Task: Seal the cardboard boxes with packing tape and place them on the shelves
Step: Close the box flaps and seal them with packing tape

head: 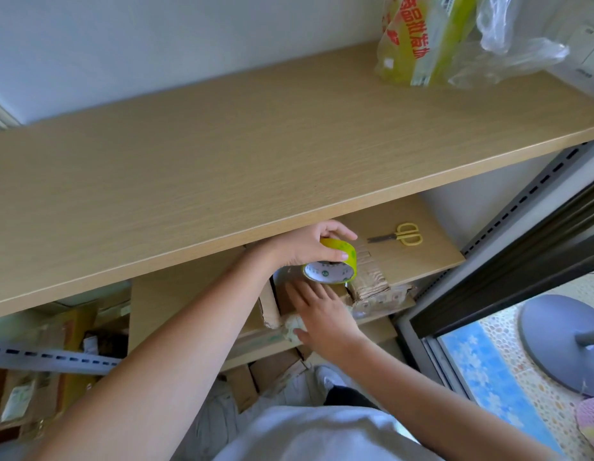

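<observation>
Left hand [302, 246] grips tape roll [330, 261] (yellow-green) above box [309, 299].

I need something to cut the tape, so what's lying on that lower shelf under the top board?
Yellow-handled scissors lie on the lower shelf, right of the left hand gripping the tape roll. The top board hides the shelf's rear.

I see big red letters, maybe Chinese, on a yellow plastic bag [418, 38] at the top shelf's [222, 154] far right corner. I can't read them.
</observation>
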`<state>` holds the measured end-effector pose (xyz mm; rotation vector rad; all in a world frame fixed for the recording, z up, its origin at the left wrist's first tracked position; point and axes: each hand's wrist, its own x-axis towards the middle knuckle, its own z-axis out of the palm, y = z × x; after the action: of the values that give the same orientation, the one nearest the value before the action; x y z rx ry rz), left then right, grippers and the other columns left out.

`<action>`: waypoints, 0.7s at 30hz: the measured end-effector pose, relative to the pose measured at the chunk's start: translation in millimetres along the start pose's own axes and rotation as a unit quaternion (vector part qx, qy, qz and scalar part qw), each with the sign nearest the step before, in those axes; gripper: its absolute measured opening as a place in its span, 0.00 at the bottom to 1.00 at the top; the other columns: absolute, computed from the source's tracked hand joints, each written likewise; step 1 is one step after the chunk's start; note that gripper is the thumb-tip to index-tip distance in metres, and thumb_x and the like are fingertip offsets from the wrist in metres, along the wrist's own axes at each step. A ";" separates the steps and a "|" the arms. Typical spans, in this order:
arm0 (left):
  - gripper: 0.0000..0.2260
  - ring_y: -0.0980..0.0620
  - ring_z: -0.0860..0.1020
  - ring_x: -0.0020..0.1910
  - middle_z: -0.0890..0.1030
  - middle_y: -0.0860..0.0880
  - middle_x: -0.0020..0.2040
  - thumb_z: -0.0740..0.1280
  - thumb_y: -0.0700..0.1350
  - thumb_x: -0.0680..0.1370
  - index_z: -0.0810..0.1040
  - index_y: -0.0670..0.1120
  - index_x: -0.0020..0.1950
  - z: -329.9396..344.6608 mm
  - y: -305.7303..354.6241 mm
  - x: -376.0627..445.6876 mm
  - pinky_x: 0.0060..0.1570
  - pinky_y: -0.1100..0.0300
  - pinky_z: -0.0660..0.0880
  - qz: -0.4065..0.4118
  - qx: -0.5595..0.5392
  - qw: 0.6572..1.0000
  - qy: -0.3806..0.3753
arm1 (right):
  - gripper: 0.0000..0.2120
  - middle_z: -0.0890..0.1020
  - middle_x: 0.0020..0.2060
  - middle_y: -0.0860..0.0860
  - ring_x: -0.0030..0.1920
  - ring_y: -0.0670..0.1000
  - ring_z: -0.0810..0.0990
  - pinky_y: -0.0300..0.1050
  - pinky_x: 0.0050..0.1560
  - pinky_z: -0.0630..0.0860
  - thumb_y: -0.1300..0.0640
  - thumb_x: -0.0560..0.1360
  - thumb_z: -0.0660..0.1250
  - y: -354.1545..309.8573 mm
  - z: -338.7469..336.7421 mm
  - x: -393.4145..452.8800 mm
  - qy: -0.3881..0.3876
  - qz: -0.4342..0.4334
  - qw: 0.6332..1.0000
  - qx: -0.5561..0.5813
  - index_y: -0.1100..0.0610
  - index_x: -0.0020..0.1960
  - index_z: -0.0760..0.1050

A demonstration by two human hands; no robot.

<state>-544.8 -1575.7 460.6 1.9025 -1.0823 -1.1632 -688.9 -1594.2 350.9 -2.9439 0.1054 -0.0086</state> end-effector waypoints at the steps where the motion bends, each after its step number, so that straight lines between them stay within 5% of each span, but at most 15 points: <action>1: 0.16 0.50 0.78 0.61 0.78 0.46 0.63 0.72 0.43 0.77 0.78 0.53 0.64 0.1 0.6 0.0 0.63 0.56 0.74 -0.002 0.005 1.000 -0.001 | 0.44 0.67 0.73 0.57 0.72 0.59 0.67 0.53 0.72 0.63 0.42 0.70 0.72 4.5 -3.3 12.7 -0.062 0.024 0.998 -0.010 0.58 0.78 0.58; 4: 0.16 0.49 0.77 0.62 0.78 0.45 0.63 0.71 0.42 0.78 0.78 0.50 0.65 0.9 2.6 -0.6 0.63 0.57 0.73 0.001 0.009 1.000 0.000 | 0.43 0.67 0.71 0.58 0.71 0.60 0.66 0.53 0.66 0.67 0.37 0.70 0.71 13.8 -10.3 29.4 -0.151 0.044 0.987 -0.045 0.57 0.75 0.58; 10: 0.16 0.54 0.80 0.54 0.81 0.46 0.58 0.71 0.43 0.78 0.77 0.48 0.66 3.0 3.8 -2.3 0.60 0.62 0.73 0.002 0.005 1.000 0.004 | 0.46 0.65 0.73 0.62 0.73 0.63 0.64 0.57 0.69 0.66 0.32 0.70 0.67 19.4 -0.1 16.3 -0.120 0.015 0.985 -0.120 0.59 0.77 0.58; 14: 0.15 0.64 0.78 0.48 0.80 0.58 0.50 0.72 0.44 0.77 0.79 0.50 0.64 8.6 0.7 -3.0 0.58 0.65 0.73 0.009 0.031 0.999 0.010 | 0.38 0.84 0.46 0.53 0.45 0.54 0.84 0.46 0.42 0.80 0.27 0.60 0.73 28.5 19.6 6.3 -0.066 -0.036 0.987 -0.144 0.57 0.55 0.83; 18: 0.15 0.64 0.79 0.47 0.82 0.57 0.50 0.72 0.44 0.77 0.80 0.49 0.63 9.6 -3.0 -0.7 0.54 0.68 0.74 0.020 0.018 0.999 0.034 | 0.25 0.78 0.26 0.49 0.25 0.51 0.78 0.39 0.24 0.68 0.35 0.56 0.80 30.6 25.5 8.2 -0.033 -0.025 0.996 -0.077 0.54 0.37 0.80; 21: 0.15 0.67 0.79 0.43 0.81 0.57 0.48 0.72 0.42 0.77 0.79 0.47 0.63 11.5 -1.9 -0.7 0.50 0.73 0.73 0.023 0.014 0.999 0.040 | 0.19 0.75 0.23 0.47 0.23 0.50 0.75 0.38 0.24 0.66 0.40 0.58 0.82 33.3 25.4 10.8 -0.037 -0.060 0.994 -0.081 0.52 0.32 0.78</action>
<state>-555.0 -1575.5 454.8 1.9184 -1.0982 -1.0433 -680.1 -1622.6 319.5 -3.1038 -0.0870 0.0948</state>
